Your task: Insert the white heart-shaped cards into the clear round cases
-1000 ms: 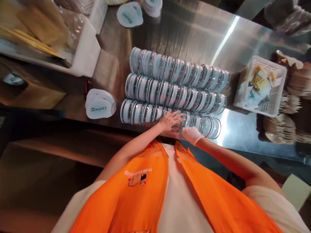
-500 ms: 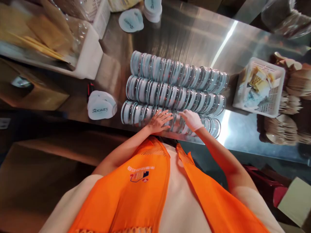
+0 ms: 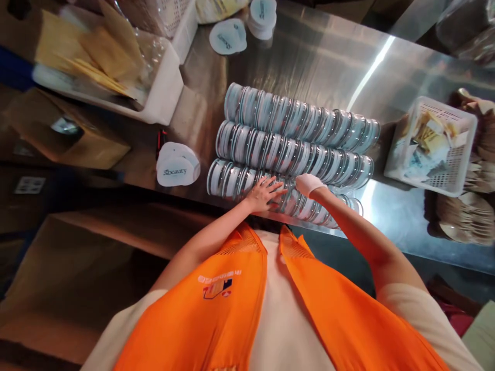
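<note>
Three rows of round, clear containers with pale discs and shiny rims stand on edge: a near row (image 3: pixel 232 180), a middle row (image 3: pixel 266 149) and a far row (image 3: pixel 301 117). My left hand (image 3: pixel 263 195) lies on the near row, its bare fingers spread over the containers. Beside it, to the right, my right hand (image 3: pixel 309 184) wears a white glove. Its fingers are curled down between the near and middle rows, and whatever they hold is hidden under the hand.
A steel table (image 3: pixel 325 41) carries the rows. At left lie white printed lids (image 3: pixel 178 165) beside a white tray of packets (image 3: pixel 160 98). A white basket (image 3: pixel 464 149) of sachets stands right, next to stacked wooden spoons (image 3: pixel 466 219). More lids (image 3: pixel 228 37) lie at the back.
The camera has turned a little, so the scene sits further right. My right hand has shifted slightly towards my left hand and its fingers are more curled. My left hand stays spread.
</note>
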{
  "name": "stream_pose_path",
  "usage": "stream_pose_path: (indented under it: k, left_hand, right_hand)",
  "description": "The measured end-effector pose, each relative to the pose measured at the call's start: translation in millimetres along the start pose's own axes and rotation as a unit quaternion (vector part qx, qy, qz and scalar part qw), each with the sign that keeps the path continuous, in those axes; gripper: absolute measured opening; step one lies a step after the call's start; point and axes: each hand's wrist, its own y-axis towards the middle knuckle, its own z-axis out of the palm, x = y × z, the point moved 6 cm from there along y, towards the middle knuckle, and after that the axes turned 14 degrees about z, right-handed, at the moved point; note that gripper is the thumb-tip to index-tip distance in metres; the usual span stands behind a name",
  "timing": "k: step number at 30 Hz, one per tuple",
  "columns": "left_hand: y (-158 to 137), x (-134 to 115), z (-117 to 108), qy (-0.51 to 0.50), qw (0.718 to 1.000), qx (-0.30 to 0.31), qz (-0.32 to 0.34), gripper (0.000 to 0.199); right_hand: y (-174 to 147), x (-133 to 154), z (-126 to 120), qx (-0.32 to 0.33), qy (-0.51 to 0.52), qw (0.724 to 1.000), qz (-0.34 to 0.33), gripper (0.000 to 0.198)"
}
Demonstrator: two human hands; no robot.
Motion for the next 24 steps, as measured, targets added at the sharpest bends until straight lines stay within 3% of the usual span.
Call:
stream_pose_path:
  k: [3,5,10,14,17,20,22,24]
  left_hand:
    - [-2.0,-0.3,1.2,-0.001,1.0,-0.001,-0.001,0.066]
    - [-2.4,-0.7,3.3,-0.004,1.0,0.002,0.001,0.066]
    - [1.3,-4.8,6.3,-0.016,1.0,0.001,-0.01,0.065]
    - [-0.3,-8.7,0.0,-0.019,1.0,0.017,0.015,0.067]
    - [-15.7,-0.6,-13.9,-0.015,0.998,0.015,0.065,0.061]
    - [-39.3,20.8,-28.3,-0.004,0.995,0.004,0.096,0.055]
    - [-51.9,34.8,-32.8,0.001,0.994,0.011,0.11,0.058]
    - [-58.7,43.2,-32.7,0.001,0.991,0.028,0.128,0.063]
  right_hand:
    - [-32.2,15.4,22.2,-0.061,0.021,0.998,0.017,0.037]
    - [-56.9,38.6,50.4,-0.097,0.033,0.995,0.011,0.035]
    - [-78.2,98.0,128.8,-0.04,0.076,0.996,0.029,0.038]
    - [-79.5,103.7,144.8,-0.032,0.092,0.994,0.051,0.04]
    - [-92.9,86.3,124.3,-0.057,0.112,0.99,0.061,0.042]
    - [-91.7,63.6,66.6,-0.146,0.12,0.98,0.064,0.045]
    - [-71.3,55.3,23.8,-0.167,0.088,0.981,0.037,0.046]
    - [-40.8,51.3,-9.9,-0.141,0.073,0.987,0.0,0.037]
